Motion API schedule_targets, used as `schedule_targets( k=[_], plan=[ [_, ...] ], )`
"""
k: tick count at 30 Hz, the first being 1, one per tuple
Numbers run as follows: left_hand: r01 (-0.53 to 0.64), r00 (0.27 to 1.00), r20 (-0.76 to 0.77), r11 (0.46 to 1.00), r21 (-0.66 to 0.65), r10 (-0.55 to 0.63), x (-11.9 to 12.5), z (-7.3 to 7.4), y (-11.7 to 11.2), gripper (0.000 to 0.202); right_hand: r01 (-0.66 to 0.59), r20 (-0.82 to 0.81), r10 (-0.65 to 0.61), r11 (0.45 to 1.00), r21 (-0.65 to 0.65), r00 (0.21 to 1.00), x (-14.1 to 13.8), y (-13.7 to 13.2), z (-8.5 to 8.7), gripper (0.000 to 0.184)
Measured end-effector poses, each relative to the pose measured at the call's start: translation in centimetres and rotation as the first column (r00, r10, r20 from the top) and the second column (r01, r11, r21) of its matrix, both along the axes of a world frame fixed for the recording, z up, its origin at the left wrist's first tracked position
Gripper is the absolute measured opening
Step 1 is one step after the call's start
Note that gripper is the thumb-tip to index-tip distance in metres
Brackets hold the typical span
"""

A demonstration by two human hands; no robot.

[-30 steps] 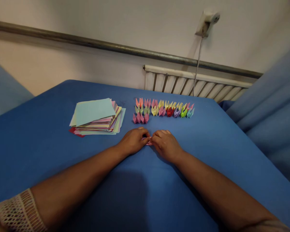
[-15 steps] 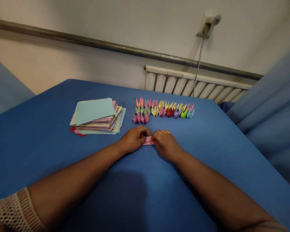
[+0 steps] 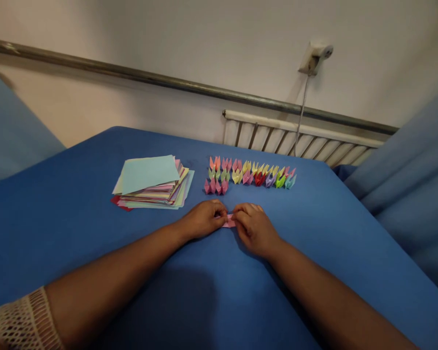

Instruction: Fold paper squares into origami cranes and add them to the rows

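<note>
My left hand (image 3: 204, 218) and my right hand (image 3: 255, 227) rest close together on the blue table (image 3: 58, 233). Both have their fingers curled and pinch a small folded strip of pink paper (image 3: 229, 222), which shows only in the gap between them. Just beyond the hands stand rows of several small folded paper pieces (image 3: 250, 174) in pink, yellow, green, red and purple. A stack of coloured paper sheets (image 3: 151, 182), with a light blue sheet on top, lies to the left of those rows.
A white radiator (image 3: 299, 138) and a metal rail (image 3: 168, 82) run along the wall behind the table. A wall socket with a hanging cord (image 3: 314, 56) sits above the radiator. Blue fabric (image 3: 416, 170) rises at the right, and more lies at the far left.
My hands stay on the pink paper; the gap between them opened a little half a second ago and has narrowed again. The view has tilted slightly, so everything sits lower in the picture.
</note>
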State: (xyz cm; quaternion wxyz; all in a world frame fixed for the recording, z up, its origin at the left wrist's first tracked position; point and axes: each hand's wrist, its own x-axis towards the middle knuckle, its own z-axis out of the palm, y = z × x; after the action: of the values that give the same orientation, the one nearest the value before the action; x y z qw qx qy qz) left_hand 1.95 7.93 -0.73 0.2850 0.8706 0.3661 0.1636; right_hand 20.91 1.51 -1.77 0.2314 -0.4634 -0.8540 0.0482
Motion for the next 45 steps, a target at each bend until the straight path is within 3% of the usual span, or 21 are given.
schedule_targets(
  k=[4,10,14,18,21,25,30,36,45],
  plan=[
    [-0.042,0.999,-0.014,0.999,-0.018,0.041,0.1,-0.2,0.0,0.013,-0.046,0.067,0.046,0.999,-0.002,0.997,0.0,-0.4,0.1,0.017],
    [-0.072,0.997,0.003,0.997,-0.016,0.072,0.2,-0.6,0.0,0.017,0.064,0.099,-0.062,0.998,-0.016,0.993,-0.2,0.3,-1.0,0.021],
    [-0.044,0.999,0.009,0.999,-0.015,0.044,0.2,-0.7,0.1,0.017,0.041,0.132,-0.038,0.999,-0.015,0.99,-0.1,0.3,-1.2,0.02],
    [-0.024,1.0,0.006,1.0,-0.013,0.024,0.0,-0.6,0.1,0.014,-0.039,0.194,0.044,0.999,-0.029,0.98,0.0,-0.3,-0.6,0.024],
    [0.013,1.0,-0.001,1.0,0.0,-0.013,-0.1,-0.5,0.0,0.013,-0.03,0.253,0.037,0.999,-0.033,0.967,-0.3,-0.9,0.0,0.026],
    [0.077,0.997,-0.032,0.993,0.09,-0.074,-0.2,-0.3,-0.5,0.013,0.009,0.359,-0.018,1.0,0.024,0.933,-0.9,-1.7,0.6,0.026],
    [0.145,0.988,-0.084,0.972,0.184,-0.131,-0.3,0.1,-1.0,0.014,-0.05,0.399,0.022,0.997,0.061,0.917,-1.3,-2.0,0.4,0.03],
    [0.137,0.99,-0.044,0.987,0.083,-0.133,-0.7,0.6,-0.6,0.021,-0.053,0.399,0.046,0.999,0.007,0.916,-1.2,-2.2,0.0,0.029],
    [0.132,0.991,0.032,0.99,-0.042,-0.131,-0.7,0.1,0.4,0.018,0.004,0.268,0.009,0.999,-0.049,0.963,-1.1,-2.2,-0.1,0.036]
  ],
)
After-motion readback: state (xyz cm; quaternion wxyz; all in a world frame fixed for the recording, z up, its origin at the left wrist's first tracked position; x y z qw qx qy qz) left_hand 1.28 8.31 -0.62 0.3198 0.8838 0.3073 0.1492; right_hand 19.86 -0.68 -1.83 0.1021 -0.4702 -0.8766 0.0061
